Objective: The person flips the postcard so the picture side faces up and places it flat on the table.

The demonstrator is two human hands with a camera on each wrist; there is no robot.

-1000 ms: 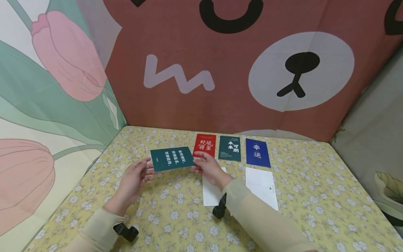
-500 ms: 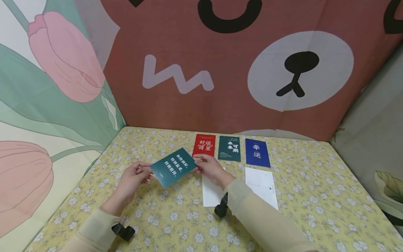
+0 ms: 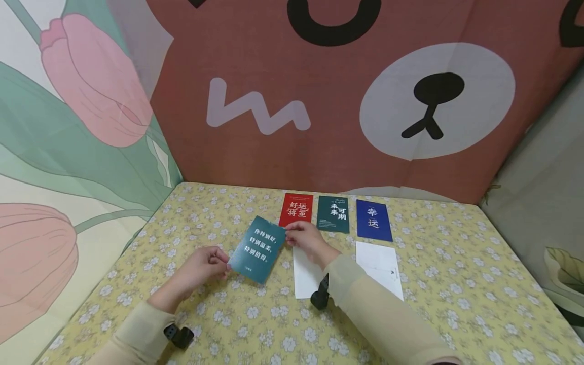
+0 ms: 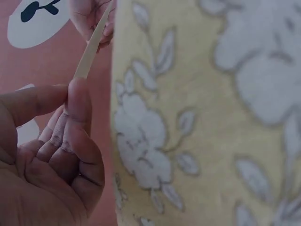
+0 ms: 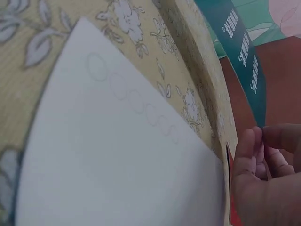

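Between the two hands is a dark green card [image 3: 257,251] with white lettering, raised over the table and tilted. My left hand [image 3: 203,268] pinches its lower left corner between thumb and fingers; the left wrist view shows the card's thin pale edge [image 4: 89,59] at those fingertips. At the opposite upper right corner, my right hand [image 3: 310,242] pinches the card, as the right wrist view also shows at the tip of the green card [image 5: 251,80]. Under the right hand lies a white card [image 3: 304,276], partly covered. A red card [image 3: 295,207] sits just behind that hand.
Along the back right lie a second green card [image 3: 333,215] and a blue card [image 3: 374,220]. In front of the blue one is another white card [image 3: 377,266]. The floral tablecloth [image 3: 274,324] meets a bear-patterned backdrop [image 3: 255,157].
The held green card has turned from lying sideways to nearly upright lettering. My left hand has shifted slightly right and down, now at a lower corner; the right hand stays almost in place.
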